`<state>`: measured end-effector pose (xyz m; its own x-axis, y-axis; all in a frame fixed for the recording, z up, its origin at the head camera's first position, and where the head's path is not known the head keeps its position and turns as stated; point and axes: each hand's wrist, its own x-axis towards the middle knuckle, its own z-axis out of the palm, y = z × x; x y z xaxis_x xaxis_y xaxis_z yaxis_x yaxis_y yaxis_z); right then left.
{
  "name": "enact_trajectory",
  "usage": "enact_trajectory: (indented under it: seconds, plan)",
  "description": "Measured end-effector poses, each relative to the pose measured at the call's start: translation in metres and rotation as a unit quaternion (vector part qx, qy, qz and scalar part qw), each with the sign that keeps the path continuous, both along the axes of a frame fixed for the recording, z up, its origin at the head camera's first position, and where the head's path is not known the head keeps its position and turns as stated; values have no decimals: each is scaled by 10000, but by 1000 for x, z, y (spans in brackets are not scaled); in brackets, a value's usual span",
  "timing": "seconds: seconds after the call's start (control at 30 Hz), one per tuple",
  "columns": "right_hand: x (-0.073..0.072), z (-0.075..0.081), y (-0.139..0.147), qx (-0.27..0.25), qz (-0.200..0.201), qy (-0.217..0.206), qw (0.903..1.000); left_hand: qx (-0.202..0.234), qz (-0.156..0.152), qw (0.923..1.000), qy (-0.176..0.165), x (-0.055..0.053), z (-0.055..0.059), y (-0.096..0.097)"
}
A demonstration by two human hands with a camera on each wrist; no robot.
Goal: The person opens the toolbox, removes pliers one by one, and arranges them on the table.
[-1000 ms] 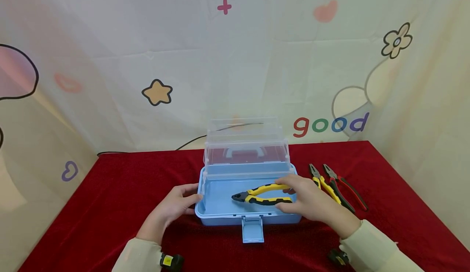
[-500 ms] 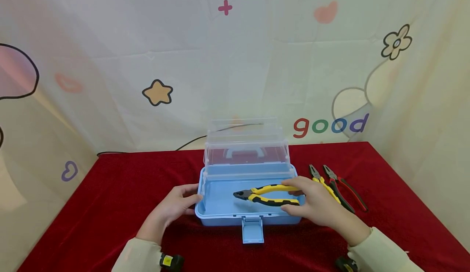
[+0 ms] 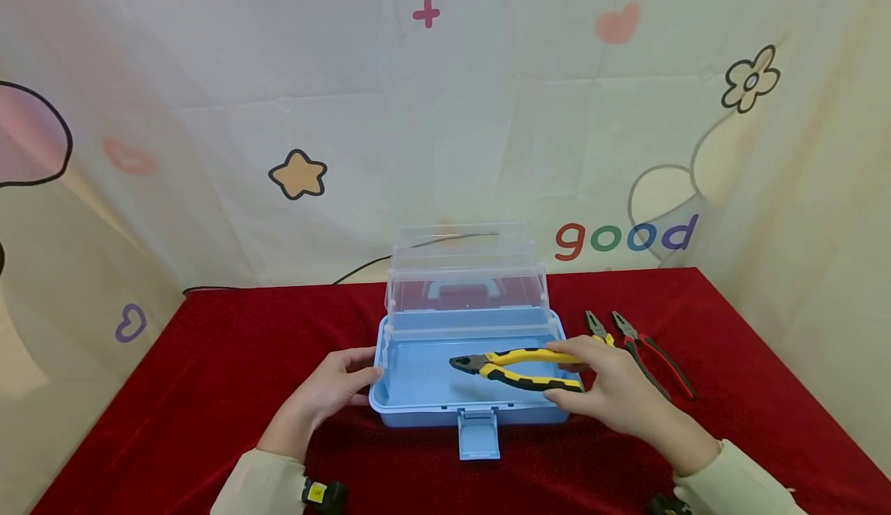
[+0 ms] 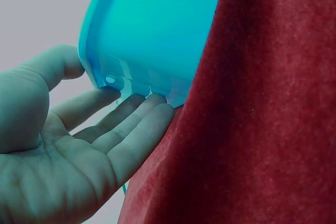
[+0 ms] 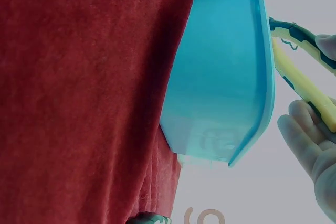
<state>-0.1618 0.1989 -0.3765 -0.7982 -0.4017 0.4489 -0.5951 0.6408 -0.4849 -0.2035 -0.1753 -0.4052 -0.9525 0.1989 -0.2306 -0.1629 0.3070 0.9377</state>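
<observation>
An open light-blue toolbox (image 3: 418,372) with a clear lid (image 3: 466,267) raised at the back stands in the middle of the table. My left hand (image 3: 339,382) holds its left end: the thumb lies over the rim, the fingers against the outer wall. Above the tray, my right hand (image 3: 616,383) grips yellow-and-black pliers (image 3: 529,381) by their spread handles, the dark head pointing left. In the right wrist view the handles (image 5: 310,85) show between thumb and fingers, past the toolbox wall (image 5: 220,72).
Behind my right hand lie yellow-handled pliers (image 3: 597,328), partly hidden, and red-and-black pliers (image 3: 657,352). The toolbox's front latch (image 3: 478,438) hangs down. A red cloth (image 3: 244,360) covers the table, with a printed curtain (image 3: 334,128) behind and a thin black cable (image 3: 369,267) near the back edge.
My right hand has moved to the right with the pliers, so they hang further toward the toolbox's right end. My left hand and the toolbox have stayed in place.
</observation>
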Motion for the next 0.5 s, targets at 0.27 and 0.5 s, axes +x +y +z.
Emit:
enact_trajectory:
  seconds: [0.27, 0.5]
  plan:
    - [4, -2, 5, -193, -132, 361, 9991, 24, 6, 10000, 31, 1, 0, 0]
    - [6, -3, 11, -364, -376, 336, 9981, 1, 13, 10000, 16, 1, 1, 0]
